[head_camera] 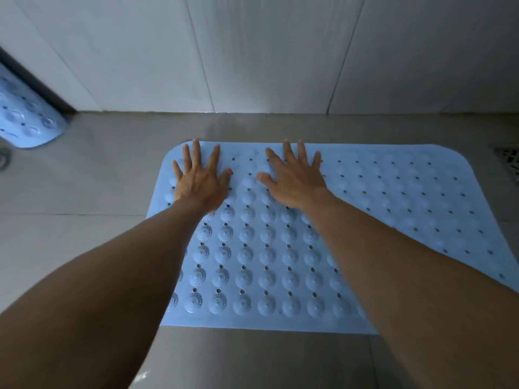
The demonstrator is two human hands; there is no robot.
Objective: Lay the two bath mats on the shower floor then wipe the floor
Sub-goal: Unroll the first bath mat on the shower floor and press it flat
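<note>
Fingers [196, 153] spread flat: our left hand [200, 186] and right hand [295, 186] press first mat [393, 197] down (second mat [25, 119] sits aside); wiping remains, we judge.

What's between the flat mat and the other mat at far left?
Head view: bare grey floor tile only; flat mat and other mat don't touch.

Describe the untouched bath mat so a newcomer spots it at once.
Follow the base of the white tiled wall to the view's left edge. There a light blue mat pokes in, its rounded end on the grey floor. Unlike the flat mat pressed by the left hand and right hand, no hand touches it.
</note>
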